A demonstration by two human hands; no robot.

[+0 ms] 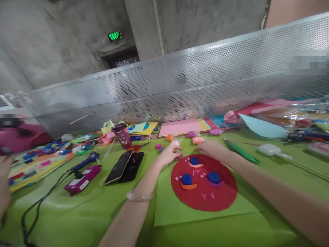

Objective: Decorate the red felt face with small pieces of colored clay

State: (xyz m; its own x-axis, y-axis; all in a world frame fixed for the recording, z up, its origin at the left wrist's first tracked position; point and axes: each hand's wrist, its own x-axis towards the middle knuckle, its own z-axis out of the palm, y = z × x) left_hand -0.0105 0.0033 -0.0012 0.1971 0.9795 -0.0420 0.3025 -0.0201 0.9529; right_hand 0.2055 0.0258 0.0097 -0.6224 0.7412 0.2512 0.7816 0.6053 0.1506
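Three blue discs [214,177] sit on a red paper circle [200,188], backed by a green sheet [168,211] on the worktop [89,212], probably for contrast. The left hand [171,155] curls loosely by its edge; the right hand [212,150] meets a coral clay lump [197,140], apparently kept within reach. Whether either grips anything, I cannot tell.

Left hand [170,154] and right hand [210,149] extend forward
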